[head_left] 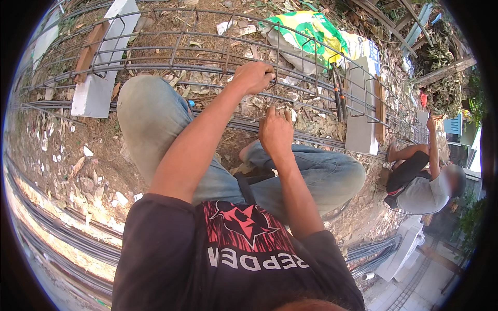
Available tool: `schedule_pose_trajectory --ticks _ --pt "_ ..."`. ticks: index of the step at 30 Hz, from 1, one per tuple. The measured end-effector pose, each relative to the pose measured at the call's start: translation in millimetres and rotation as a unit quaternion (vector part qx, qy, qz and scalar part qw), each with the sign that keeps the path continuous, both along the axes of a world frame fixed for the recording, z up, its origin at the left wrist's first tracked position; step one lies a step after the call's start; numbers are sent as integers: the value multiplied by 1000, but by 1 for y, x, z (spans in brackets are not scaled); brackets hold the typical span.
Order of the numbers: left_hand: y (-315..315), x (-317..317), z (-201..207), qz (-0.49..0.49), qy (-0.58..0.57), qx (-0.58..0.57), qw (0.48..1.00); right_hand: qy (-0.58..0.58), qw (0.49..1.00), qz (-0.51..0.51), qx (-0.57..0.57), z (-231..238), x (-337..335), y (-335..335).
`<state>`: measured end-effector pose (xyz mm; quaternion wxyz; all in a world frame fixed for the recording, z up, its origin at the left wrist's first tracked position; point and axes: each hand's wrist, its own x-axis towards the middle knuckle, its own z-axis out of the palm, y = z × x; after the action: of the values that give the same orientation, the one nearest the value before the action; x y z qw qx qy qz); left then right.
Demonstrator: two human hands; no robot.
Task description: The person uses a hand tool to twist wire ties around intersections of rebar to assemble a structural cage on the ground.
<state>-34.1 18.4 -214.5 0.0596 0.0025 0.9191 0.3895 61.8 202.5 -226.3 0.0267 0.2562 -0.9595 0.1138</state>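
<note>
A long cage of steel rebar [207, 68] with square stirrups crosses in front of me. My left hand [253, 78] is closed at the cage's near bars, its fingertips curled against an upright stirrup [277, 52]. Just nearer to me and to the right, my right hand [276, 132] is held with its fingers bent inward below the lower bar. Whatever it pinches, if anything, is too small to make out. A long-handled tool with black and orange handles [340, 96] leans in the cage to the right of my hands.
White blocks [96, 96] [361, 132] with wood pieces [92, 49] support the cage. Behind it lies a green, yellow and white sack [311, 36]. A co-worker [420, 192] crouches at the right by the cage. Bundled bars [67, 233] lie left; leaves and debris cover the ground.
</note>
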Motion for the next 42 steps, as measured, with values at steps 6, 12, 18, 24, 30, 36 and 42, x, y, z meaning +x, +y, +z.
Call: schedule_pose_trajectory --ticks 6,12,18,24,30,36,42 --pt "0 -8 6 19 -37 11 999 -368 841 -183 -353 4 -1 0" --pt "2 -11 3 5 -43 1 999 -480 661 -264 -513 7 -9 -13" --pt "-10 -17 -2 -46 -56 100 992 -365 772 -208 -477 -5 -39 -4" --pt "-6 -28 -20 -19 -105 22 994 -186 896 -135 -379 -18 -32 -3" --pt "-1 -35 -31 21 -111 52 992 -179 911 -151 -339 -10 -25 -7" --pt "5 -27 -17 12 -68 -30 997 -159 974 -115 -115 30 -28 -17" --pt "9 -24 -8 6 -83 -35 996 13 981 -171 -88 42 -85 -6"
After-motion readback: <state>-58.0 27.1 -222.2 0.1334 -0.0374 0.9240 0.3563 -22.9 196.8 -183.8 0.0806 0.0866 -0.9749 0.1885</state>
